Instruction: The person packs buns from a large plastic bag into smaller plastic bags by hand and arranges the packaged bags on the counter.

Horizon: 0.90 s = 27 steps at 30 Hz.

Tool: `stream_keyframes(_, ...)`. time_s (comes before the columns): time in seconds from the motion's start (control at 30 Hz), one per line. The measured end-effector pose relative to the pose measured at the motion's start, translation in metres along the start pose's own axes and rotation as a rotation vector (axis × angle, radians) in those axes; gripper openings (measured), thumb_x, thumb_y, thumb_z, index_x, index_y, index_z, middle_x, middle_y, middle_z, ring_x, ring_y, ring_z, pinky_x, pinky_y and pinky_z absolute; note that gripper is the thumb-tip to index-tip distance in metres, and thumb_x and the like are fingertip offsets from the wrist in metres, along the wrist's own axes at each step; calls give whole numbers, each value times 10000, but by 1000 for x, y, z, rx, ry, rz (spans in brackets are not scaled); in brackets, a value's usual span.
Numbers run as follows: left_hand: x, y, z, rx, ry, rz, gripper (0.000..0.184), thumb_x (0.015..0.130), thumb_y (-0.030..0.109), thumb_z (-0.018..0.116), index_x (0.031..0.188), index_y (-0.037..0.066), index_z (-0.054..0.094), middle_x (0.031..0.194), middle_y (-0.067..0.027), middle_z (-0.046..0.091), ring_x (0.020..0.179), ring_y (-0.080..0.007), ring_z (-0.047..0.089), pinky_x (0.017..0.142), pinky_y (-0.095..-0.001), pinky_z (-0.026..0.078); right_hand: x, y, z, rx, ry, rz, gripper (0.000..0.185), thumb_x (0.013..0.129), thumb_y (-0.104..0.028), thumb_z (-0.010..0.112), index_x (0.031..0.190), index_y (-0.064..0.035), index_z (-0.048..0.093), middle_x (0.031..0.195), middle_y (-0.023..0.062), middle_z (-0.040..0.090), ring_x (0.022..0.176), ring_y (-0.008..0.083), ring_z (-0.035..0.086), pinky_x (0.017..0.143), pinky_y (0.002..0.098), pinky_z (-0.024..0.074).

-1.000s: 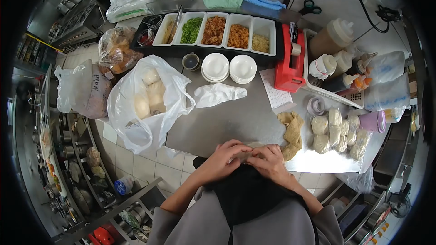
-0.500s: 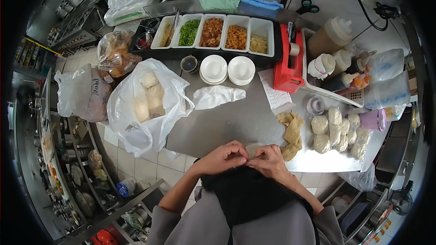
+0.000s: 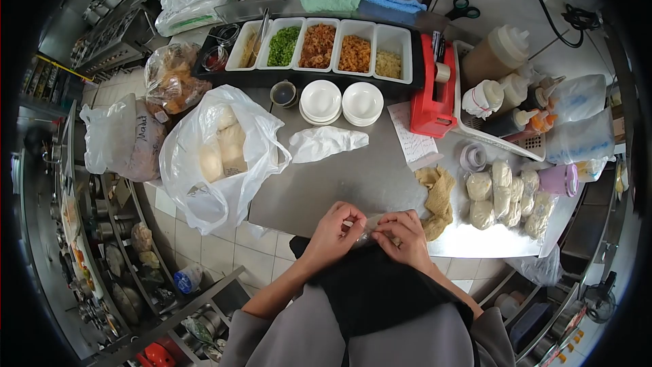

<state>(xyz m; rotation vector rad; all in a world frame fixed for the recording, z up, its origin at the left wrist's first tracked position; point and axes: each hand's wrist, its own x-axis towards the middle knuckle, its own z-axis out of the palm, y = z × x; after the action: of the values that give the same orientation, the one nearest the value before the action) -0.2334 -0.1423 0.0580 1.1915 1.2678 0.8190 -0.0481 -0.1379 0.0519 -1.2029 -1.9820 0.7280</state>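
My left hand (image 3: 334, 234) and my right hand (image 3: 405, 238) are close together at the table's near edge, in front of the black apron (image 3: 370, 292). Both have their fingers bent in a pinch on a small clear plastic bag (image 3: 365, 234), which shows as a shiny, see-through patch between them. What the bag holds, if anything, I cannot make out. Just right of my right hand lies a crumpled tan cloth (image 3: 437, 200). Farther right are several wrapped pale portions (image 3: 501, 190) in clear plastic.
A white plastic bag (image 3: 268, 156) with pale dough-like pieces stands left. Stacked white bowls (image 3: 320, 100), a dark cup (image 3: 284, 94) and a crumpled white sheet (image 3: 327, 144) lie ahead. Behind are food tubs (image 3: 317, 44); a red tape dispenser (image 3: 432, 105) and squeeze bottles (image 3: 499, 51) stand right.
My hands have moved slightly apart and up toward the table, and more of the clear plastic shows between them. The things on the table have stayed in place.
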Motion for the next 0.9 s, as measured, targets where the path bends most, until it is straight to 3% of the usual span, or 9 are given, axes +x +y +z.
stream_keyframes(0.1, 2, -2, 4, 224, 130, 90, 80, 836, 103, 599, 884, 41, 587, 893, -100, 568, 755, -201, 612, 616, -305, 491, 2, -5, 1, -17, 17, 80, 140, 678, -83, 760, 765, -78, 650, 841, 23, 633, 770, 214, 547, 691, 315, 457)
stream_keyframes(0.2, 6, -3, 5, 343, 125, 54, 105, 808, 141, 619, 869, 60, 591, 792, -87, 609, 676, -221, 617, 599, -314, 484, 4, -6, 3, -37, 16, 114, 122, 689, -84, 748, 764, -81, 652, 812, 15, 636, 766, 210, 547, 687, 310, 455)
stream_keyframes(0.37, 10, 1, 4, 345, 81, -61, 134, 781, 135, 626, 878, 47, 602, 757, -87, 649, 694, -202, 645, 628, -298, 485, 2, -6, 6, -68, 45, 138, 88, 708, -66, 716, 767, -87, 655, 782, 11, 636, 751, 211, 541, 680, 314, 455)
stream_keyframes(0.47, 10, -1, 6, 409, 40, -97, 141, 774, 143, 634, 885, 60, 605, 789, -83, 654, 693, -202, 646, 614, -301, 481, -1, -10, 7, -4, 21, 305, 92, 711, -79, 695, 793, -102, 662, 785, 1, 611, 752, 212, 530, 675, 326, 452)
stream_keyframes(0.6, 12, 14, 8, 485, 86, -183, 162, 782, 154, 643, 924, 86, 603, 899, -65, 657, 767, -207, 643, 658, -323, 474, 1, -7, 8, -280, -46, 24, 124, 710, -121, 676, 834, -125, 673, 813, 7, 552, 769, 212, 513, 665, 340, 439)
stream_keyframes(0.7, 9, -7, 9, 664, 170, 279, 251, 801, 202, 664, 1025, 114, 594, 1032, -44, 638, 893, -211, 622, 738, -354, 452, 4, -6, 4, -340, -84, 10, 125, 717, -145, 663, 840, -129, 679, 831, 22, 526, 792, 218, 509, 681, 355, 428)
stream_keyframes(0.8, -1, -14, 7, 622, -9, 382, 328, 822, 270, 659, 1110, 134, 582, 1117, -45, 614, 1018, -234, 584, 847, -371, 425, 6, -4, 4, -324, -128, 35, 110, 743, -154, 645, 834, -102, 680, 845, 46, 536, 816, 236, 514, 707, 374, 420)
stream_keyframes(0.9, -7, -7, 7, 750, -39, 467, 399, 842, 370, 618, 1137, 105, 573, 1102, -67, 617, 1013, -268, 587, 855, -399, 432, 12, 10, 2, -213, -167, 97, 123, 797, -164, 617, 835, -62, 673, 867, 73, 562, 844, 262, 522, 721, 390, 416)
